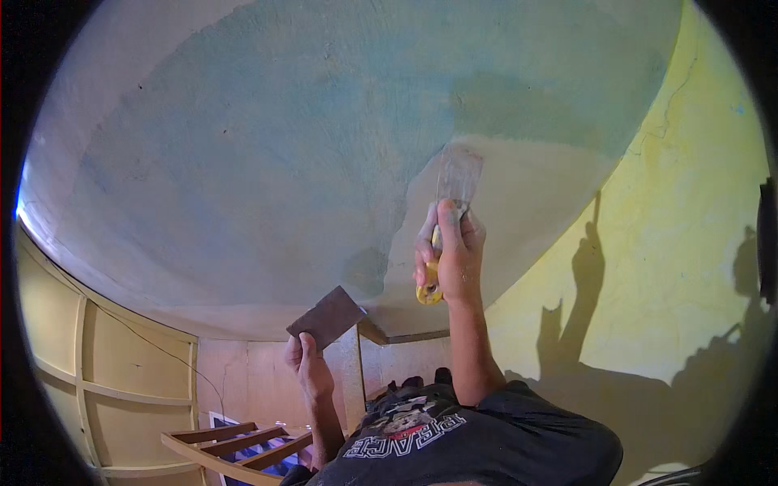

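My right hand [459, 247] is raised and closed around a putty knife [460, 172] with a yellow handle. Its wide, smeared blade lies against, or very close to, the ceiling-like surface [267, 162], at the edge between bare blue-green and a pale grey coat. White residue marks my fingers. Lower and to the left, my left hand [309, 366] grips a dark, flat rectangular plate [327, 317] by one corner, thumb on its near face. The plate is tilted, apart from the putty knife. Whether it carries any filler on its far side is hidden.
A yellow wall [616, 300] with cracks and my arms' shadows rises on the right. At lower left stand a wooden slatted frame [243, 444] and a panelled partition [134, 356]. A thin cable [174, 356] hangs there. A post [353, 377] stands behind my left arm.
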### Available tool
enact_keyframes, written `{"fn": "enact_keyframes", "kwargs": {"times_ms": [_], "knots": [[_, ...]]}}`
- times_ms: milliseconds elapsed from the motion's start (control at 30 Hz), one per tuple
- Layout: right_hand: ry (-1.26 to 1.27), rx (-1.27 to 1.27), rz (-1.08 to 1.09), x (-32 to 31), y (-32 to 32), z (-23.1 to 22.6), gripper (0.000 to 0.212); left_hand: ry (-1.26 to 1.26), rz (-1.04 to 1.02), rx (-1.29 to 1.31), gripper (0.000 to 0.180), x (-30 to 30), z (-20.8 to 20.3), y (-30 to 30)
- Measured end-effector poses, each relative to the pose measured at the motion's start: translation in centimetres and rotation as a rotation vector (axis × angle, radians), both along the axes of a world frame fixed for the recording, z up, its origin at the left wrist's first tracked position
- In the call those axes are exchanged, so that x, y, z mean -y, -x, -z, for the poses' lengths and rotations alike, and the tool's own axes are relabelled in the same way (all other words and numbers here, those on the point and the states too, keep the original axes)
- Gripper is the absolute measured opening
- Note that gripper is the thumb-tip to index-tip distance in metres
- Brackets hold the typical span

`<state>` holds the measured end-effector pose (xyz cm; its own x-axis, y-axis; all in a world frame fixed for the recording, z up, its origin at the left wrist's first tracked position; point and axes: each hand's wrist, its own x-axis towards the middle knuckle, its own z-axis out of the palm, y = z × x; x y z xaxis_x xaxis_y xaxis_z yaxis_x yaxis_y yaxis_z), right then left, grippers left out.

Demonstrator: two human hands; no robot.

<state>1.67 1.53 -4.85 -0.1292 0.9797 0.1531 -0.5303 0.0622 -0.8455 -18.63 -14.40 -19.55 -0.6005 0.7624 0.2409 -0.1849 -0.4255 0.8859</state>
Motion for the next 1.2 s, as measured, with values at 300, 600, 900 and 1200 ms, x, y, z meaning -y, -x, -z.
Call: {"fn": "enact_keyframes", "kwargs": {"times_ms": [300,600,900,1200], "knots": [[-0.099,0.057,0.021,-0.5,0.0,1.9,0.034,-0.018,-0.068,0.006,0.032,-0.4,-0.1,-0.3],[-0.091,0.072,-0.013,-0.5,0.6,2.3,0.036,0.031,-0.057,0.02,0.031,-0.4,-1.7,-0.9],[-0.018,0.024,-0.022,-0.2,1.3,1.7,0.035,0.027,0.005,-0.023,0.029,0.2,-0.8,0.0],[-0.04,-0.01,-0.004,0.0,1.2,2.0,0.035,0.016,-0.022,-0.016,0.03,-0.1,-1.4,-0.2]]}}
